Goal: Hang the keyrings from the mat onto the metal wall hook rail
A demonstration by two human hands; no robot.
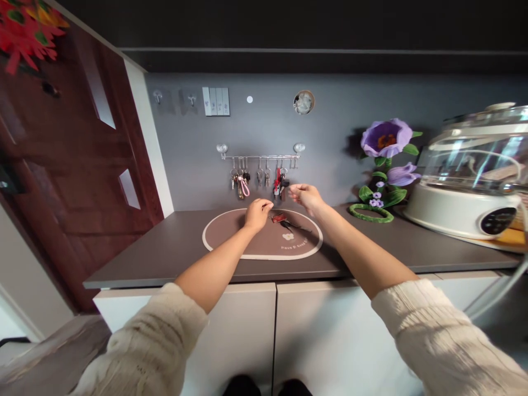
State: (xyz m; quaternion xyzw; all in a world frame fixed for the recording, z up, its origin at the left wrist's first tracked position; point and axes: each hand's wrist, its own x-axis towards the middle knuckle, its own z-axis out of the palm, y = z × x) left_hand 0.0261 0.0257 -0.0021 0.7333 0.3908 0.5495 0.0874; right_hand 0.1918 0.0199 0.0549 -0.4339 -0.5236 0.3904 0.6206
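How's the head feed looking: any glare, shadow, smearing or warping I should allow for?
Head view: glare streaks on the appliance's clear cover; dark shadow on the wall just left of the purple flower; soft shadow across the white cabinet door; red flowers smeared at upper left; wide-angle stretch slants the brown door; hanging keys lack fine detail.

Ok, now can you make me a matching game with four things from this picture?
1. Hanging keys
2. Left hand
3. Big artificial flower
4. Panelled door

A. Dark reddish brown
B. On the wall's hook rail
C. Purple
D. Over the oval mat

Right pairs: 1-B, 2-D, 3-C, 4-A.
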